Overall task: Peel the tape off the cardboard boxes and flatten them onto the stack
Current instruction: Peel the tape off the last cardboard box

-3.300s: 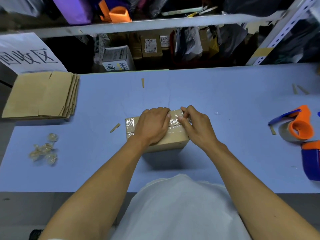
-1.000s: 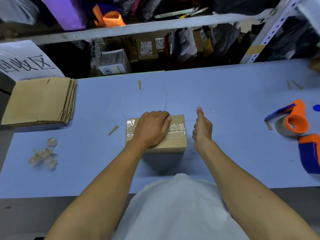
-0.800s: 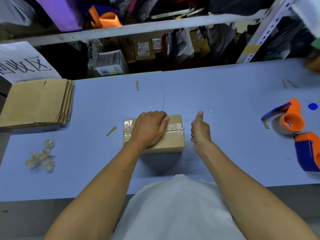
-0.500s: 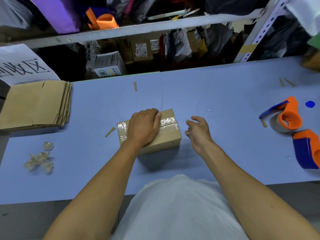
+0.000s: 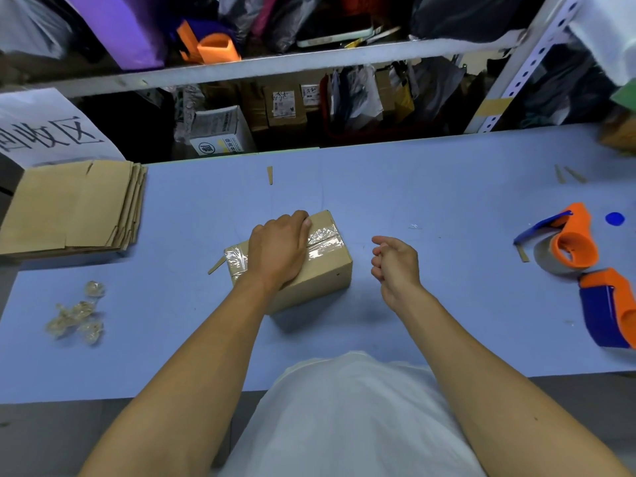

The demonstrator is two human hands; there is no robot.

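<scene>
Person seen from above — torso and two arms only.

White top [image 5: 347, 418], plain, no print or logo visible, cloth smooth with a few soft folds; it fills the lower middle of the view. Sleeves not in view: both forearms bare from the frame's bottom edge to the wrists.

Left hand [image 5: 280, 251] bare — no glove, ring or watch. Left wrist bare, no band.

Right hand [image 5: 395, 266] bare too, no ring, no glove; wrist without watch or strap.

A few small dark moles dot the right forearm [image 5: 488, 370]. Fingernails short, where they show. No cables or gear on either arm.
</scene>
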